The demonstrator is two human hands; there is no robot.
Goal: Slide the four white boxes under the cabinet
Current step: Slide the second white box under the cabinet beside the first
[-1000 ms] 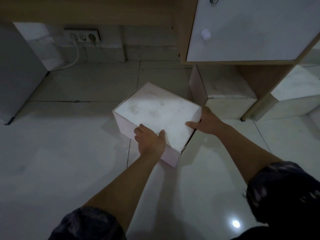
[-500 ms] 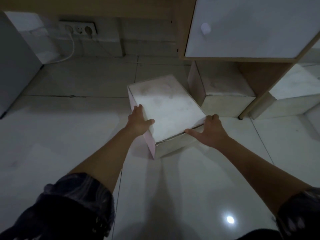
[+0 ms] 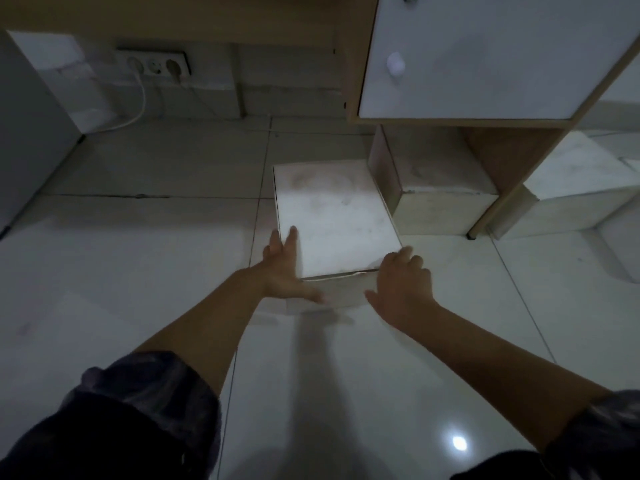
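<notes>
- Head view showed me the white box on the tiled floor, just left of the cabinet and right beside another box already tucked under it.
- My left hand lay flat at the near left corner, fingers spread, some on the lid and some down the left side; the thumb ran along the front face.
- My right hand pressed the near right corner, fingers curled loosely over the top edge. Neither hand was clamped on it; both were pushing.
- A third box sat beyond the cabinet leg, on the right.
- I judged the step in hand to be squaring this box up and running it forward beside its neighbour, into the dim space below the wooden panel.
- To do that well, I reckoned on even pressure from both palms, kept low on the front face, so it would not swivel.
- The front lid seam gaped slightly, so pressing down on top risked crushing the flap.
- The right side wanted watching: it could catch the neighbour's corner.
- Whether the gap gave enough height I could not tell.
</notes>
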